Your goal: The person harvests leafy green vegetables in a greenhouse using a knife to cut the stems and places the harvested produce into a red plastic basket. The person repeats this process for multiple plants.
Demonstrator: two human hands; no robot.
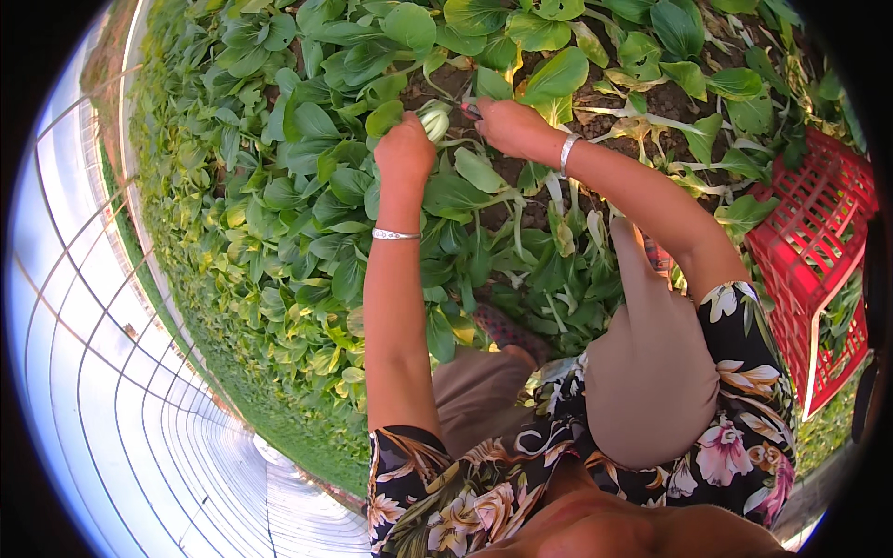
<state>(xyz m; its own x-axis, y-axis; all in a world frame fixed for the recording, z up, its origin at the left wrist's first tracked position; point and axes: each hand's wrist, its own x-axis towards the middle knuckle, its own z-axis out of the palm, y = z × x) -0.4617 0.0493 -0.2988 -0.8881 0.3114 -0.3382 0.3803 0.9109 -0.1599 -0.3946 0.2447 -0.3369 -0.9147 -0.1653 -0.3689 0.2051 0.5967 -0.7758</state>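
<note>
My left hand (404, 148) is closed around a leafy green plant, probably bok choy, whose pale stem base (435, 121) points right, towards my other hand. In my right hand (508, 127) is a small tool with a red and black handle (471, 110); its tip lies close to the pale stems and is too small to make out well. Each wrist wears a silver bracelet. Around both hands grow broad green leaves (314, 122), and brown soil (453, 82) shows between them.
A red plastic crate (802, 258) with greens inside stands at the right. Loose leaves and pale stalks (656, 118) lie on the soil right of my hands and near my knees. Dense rows of the crop (279, 265) fill the left side, under a hooped greenhouse frame (104, 307).
</note>
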